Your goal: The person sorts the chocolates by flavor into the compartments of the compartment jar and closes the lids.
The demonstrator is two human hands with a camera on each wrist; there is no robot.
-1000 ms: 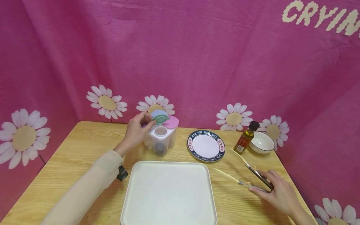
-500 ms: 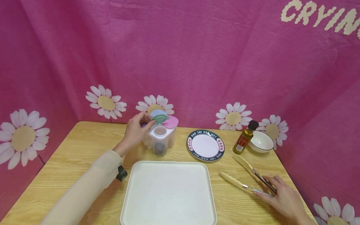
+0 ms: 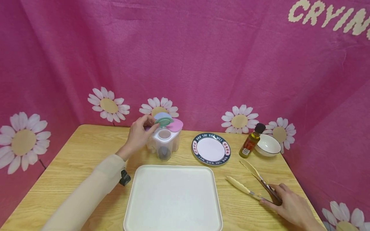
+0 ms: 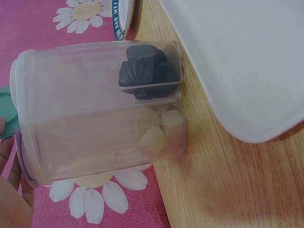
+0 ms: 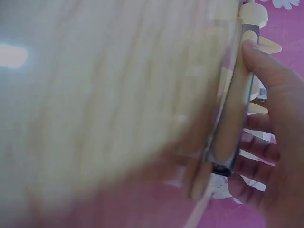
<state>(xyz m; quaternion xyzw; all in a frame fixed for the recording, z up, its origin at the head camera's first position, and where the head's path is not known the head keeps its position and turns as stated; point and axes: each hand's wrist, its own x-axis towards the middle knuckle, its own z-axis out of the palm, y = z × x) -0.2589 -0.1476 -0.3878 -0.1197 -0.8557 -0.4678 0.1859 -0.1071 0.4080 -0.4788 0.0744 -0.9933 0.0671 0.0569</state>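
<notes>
My left hand (image 3: 139, 134) pinches the raised green lid (image 3: 164, 122) of a clear, divided storage container (image 3: 171, 145) at the back of the table. Beneath that lid, a round opening shows in the white top; purple, blue and pink lids sit around it. In the left wrist view, dark shell-shaped pieces (image 4: 142, 69) lie in one compartment and pale pieces (image 4: 154, 137) in another. My right hand (image 3: 293, 203) holds metal tongs (image 3: 238, 184) with cream tips, thumb on one arm and fingers by the other. The tongs' arms are spread, with nothing between their tips.
A white tray (image 3: 173, 199) lies at the front centre. Behind it, right of the container, is a dark-rimmed plate (image 3: 212, 149). A sauce bottle (image 3: 250, 142) and a white bowl (image 3: 268, 145) stand at the back right, near the tongs. Pink cloth (image 3: 185, 64) hangs behind the table.
My right hand has drawn the tongs slightly right and nearer to me, their tips lower toward the table. The left hand stays on the green lid.
</notes>
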